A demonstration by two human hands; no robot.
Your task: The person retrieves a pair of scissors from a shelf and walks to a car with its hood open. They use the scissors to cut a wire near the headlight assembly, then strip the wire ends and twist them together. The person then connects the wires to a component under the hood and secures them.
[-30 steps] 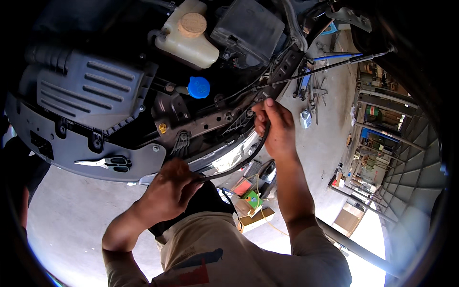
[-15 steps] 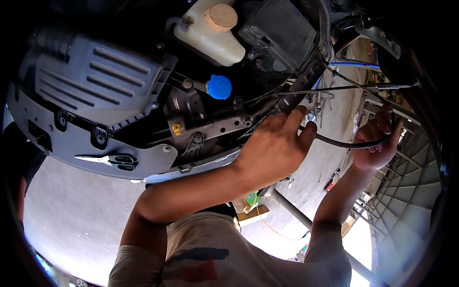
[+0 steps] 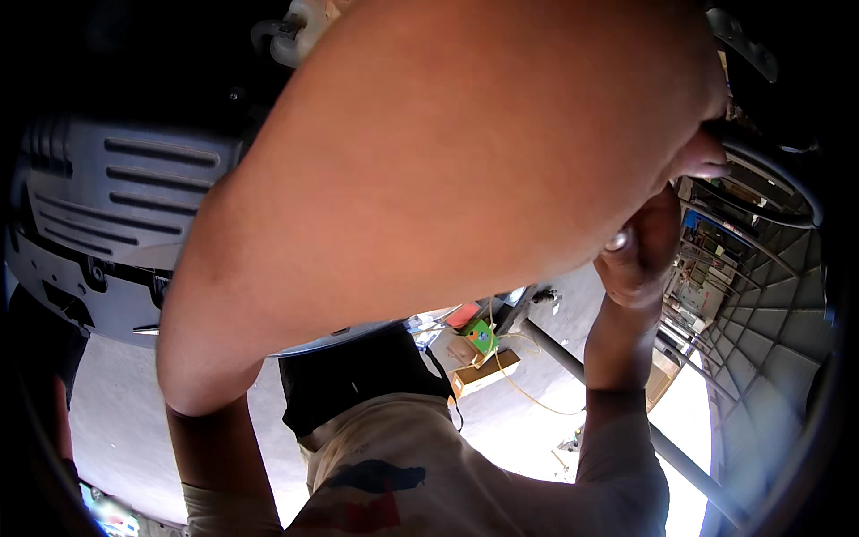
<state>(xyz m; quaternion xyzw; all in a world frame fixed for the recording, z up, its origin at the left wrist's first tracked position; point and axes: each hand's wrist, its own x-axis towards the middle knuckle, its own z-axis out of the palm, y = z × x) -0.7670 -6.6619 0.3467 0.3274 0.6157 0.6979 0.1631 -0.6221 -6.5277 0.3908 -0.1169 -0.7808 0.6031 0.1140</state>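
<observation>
Most of the view is blocked by the left forearm [image 3: 429,188], by which the middle of the engine bay is hidden. Of the left hand [image 3: 700,154], only a dark edge and fingertips are shown; whether it is closed on anything cannot be told. The right hand [image 3: 640,251] is seen just below it, fingers curled, but its grip is partly covered and cannot be told either. A black hose [image 3: 787,219] is looped just right of both hands, its near ends lost behind the left hand. Well left of the hands, a grey cover [image 3: 134,185] and a panel [image 3: 116,304] are cut across by the forearm. Below-left of the right hand, a carton [image 3: 483,374] is seen.
</observation>
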